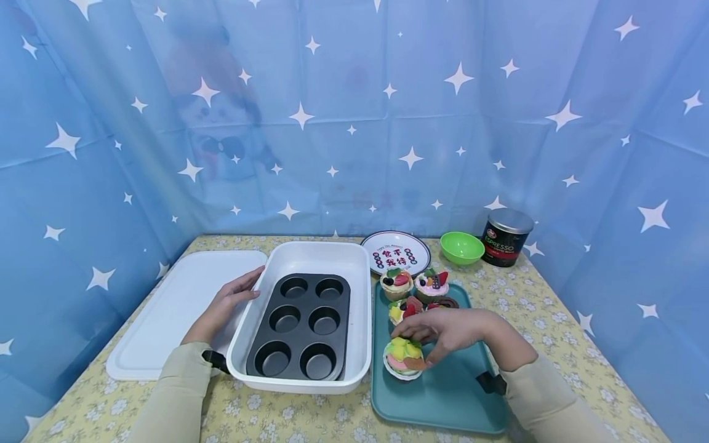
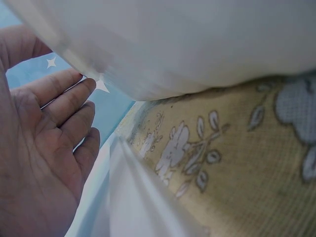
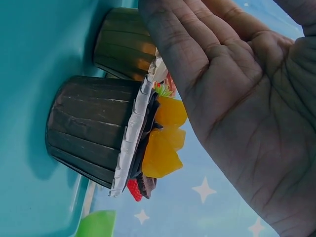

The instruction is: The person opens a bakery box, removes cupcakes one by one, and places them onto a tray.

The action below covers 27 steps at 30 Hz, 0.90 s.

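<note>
A white rectangular bin (image 1: 362, 320) holds a dark muffin pan (image 1: 304, 335) with several cups. My left hand (image 1: 229, 301) rests at the bin's left side; in the left wrist view its fingers (image 2: 66, 101) are fairly straight along the outer wall. On a teal tray (image 1: 448, 400), my right hand (image 1: 448, 329) grips a cupcake (image 1: 403, 357) with yellow, green and pink topping, thumb at its right side and fingers behind. That cupcake is out of the right wrist view, where a dark-wrapped cupcake (image 3: 91, 128) with orange pieces stands beside the palm. Several cupcakes stand behind the hand, partly hidden.
A white lid or board (image 1: 160, 314) lies left of the bin. Behind the tray are a printed plate (image 1: 396, 237), a green bowl (image 1: 462, 248) and an espresso tin (image 1: 505, 239). A flowered cloth (image 1: 565, 363) covers the table; starry blue curtains (image 1: 354, 166) stand around it.
</note>
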Available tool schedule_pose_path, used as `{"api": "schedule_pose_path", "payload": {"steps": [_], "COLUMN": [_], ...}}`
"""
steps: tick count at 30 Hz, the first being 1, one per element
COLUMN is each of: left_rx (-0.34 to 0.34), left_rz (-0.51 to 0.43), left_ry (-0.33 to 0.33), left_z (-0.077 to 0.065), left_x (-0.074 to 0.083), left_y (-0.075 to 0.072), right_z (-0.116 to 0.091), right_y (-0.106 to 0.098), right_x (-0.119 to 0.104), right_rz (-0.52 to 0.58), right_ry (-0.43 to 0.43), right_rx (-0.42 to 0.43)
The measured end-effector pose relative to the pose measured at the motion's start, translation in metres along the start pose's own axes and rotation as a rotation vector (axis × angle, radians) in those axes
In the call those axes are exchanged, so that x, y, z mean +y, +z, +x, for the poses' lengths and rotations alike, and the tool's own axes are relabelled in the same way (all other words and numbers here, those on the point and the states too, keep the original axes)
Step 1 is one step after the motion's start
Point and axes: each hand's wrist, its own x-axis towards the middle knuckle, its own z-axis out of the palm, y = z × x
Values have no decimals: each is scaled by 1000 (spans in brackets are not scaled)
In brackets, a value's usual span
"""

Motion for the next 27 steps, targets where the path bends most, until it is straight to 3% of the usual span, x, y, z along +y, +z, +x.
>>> {"api": "schedule_pose_path", "payload": {"steps": [9, 14, 19, 27], "left_rx": [-11, 23, 67, 81], "left_rz": [-5, 36, 99, 164], "left_ry": [-2, -64, -124, -92], "left_z": [3, 6, 5, -1], "left_x": [-1, -1, 1, 13], "left_y": [4, 8, 5, -9], "right_z": [-5, -12, -11, -3], "right_y": [-1, -6, -15, -31], "right_x": [2, 7, 7, 2], "right_rz": [36, 92, 28, -107], "right_ry": [-17, -135, -246, -315], "right_rx": [-8, -2, 123, 380]}}
